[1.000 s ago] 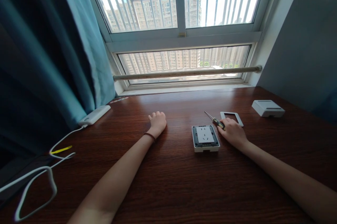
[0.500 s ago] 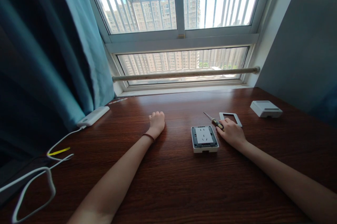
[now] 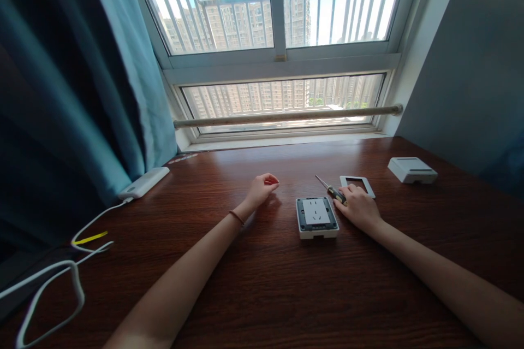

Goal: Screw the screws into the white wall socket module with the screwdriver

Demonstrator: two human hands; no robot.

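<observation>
My left hand [image 3: 261, 188] is just above the table, left of the socket, with its fingers curled towards the thumb. Whatever it may hold is too small or hidden to make out. My right hand [image 3: 360, 208] rests on the table with its fingers closed round the handle of a screwdriver [image 3: 335, 194], whose shaft points away to the left. Between my hands sits a wall socket [image 3: 316, 212] on a white back box, its dark mounting frame uncovered. A white cover frame [image 3: 368, 186] lies flat just beyond my right hand, partly hidden by it.
A second white box [image 3: 412, 170] stands at the right on the brown table [image 3: 254, 283]. At the left, a white power strip [image 3: 145, 182] with a white cable [image 3: 98, 212] lies by the blue curtain [image 3: 135, 92]. The window rail [image 3: 286, 117] runs behind the table.
My left hand has moved right, towards the socket, and has turned so that its curled fingers face right. My right hand stays on the screwdriver; the socket has not moved.
</observation>
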